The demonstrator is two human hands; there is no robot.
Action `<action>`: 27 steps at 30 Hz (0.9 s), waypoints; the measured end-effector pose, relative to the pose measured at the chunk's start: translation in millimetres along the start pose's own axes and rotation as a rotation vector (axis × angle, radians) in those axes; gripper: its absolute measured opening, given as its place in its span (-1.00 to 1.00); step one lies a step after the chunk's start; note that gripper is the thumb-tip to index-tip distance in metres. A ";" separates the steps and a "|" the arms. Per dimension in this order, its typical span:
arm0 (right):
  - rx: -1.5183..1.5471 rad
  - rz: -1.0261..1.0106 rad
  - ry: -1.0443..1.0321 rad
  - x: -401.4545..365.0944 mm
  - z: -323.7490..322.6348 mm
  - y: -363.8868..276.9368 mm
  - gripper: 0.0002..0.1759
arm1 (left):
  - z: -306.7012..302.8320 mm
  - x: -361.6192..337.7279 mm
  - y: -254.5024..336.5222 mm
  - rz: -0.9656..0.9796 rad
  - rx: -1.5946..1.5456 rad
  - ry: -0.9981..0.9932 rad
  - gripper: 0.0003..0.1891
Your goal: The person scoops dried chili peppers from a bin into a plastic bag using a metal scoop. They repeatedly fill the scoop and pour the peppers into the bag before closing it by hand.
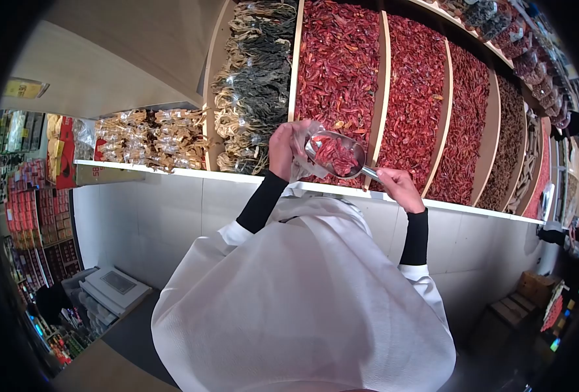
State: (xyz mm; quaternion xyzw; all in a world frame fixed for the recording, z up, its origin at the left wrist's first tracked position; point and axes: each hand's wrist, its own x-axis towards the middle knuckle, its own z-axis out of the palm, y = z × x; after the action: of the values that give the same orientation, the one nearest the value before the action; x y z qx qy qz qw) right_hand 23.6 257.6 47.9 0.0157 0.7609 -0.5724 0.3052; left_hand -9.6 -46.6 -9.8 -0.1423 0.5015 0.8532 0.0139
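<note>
— What do we have in front of us?
— A row of slanted wooden bins. Our left hand holds a clear plastic bag against the round metal scoop in our right hand.
— And around them?
— Dried red chillies lie in the scoop, over the leftmost chilli bin. Dark dried strips lie left of it, clear packets farther left.

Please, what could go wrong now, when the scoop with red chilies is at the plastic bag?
1. The metal scoop is full of dried chilies, and only the left hand holds the clear plastic bag open; its mouth could sag and chilies spill past it.
2. The right hand grips the handle at its far end, so a quick tilt might dump everything at once.
</note>
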 end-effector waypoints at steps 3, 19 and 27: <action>-0.188 -0.214 0.072 3.0 14.1 -13.4 -0.62 | -3.9 0.0 -5.1 -0.007 0.031 -0.027 -0.64; -0.851 -0.349 0.282 -31.3 29.2 -85.7 -0.70 | 8.7 -9.6 6.8 -0.021 -0.032 -0.014 -0.58; -0.517 -0.371 0.470 -45.8 9.7 -74.8 -0.71 | 18.6 -6.8 11.5 -0.035 -0.113 -0.040 -0.59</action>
State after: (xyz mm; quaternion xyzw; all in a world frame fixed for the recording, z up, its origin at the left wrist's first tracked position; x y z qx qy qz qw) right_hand 37.2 238.2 132.8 -0.0689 0.9190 -0.3880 0.0079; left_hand -9.3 -35.5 10.2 -0.1347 0.4496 0.8825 0.0308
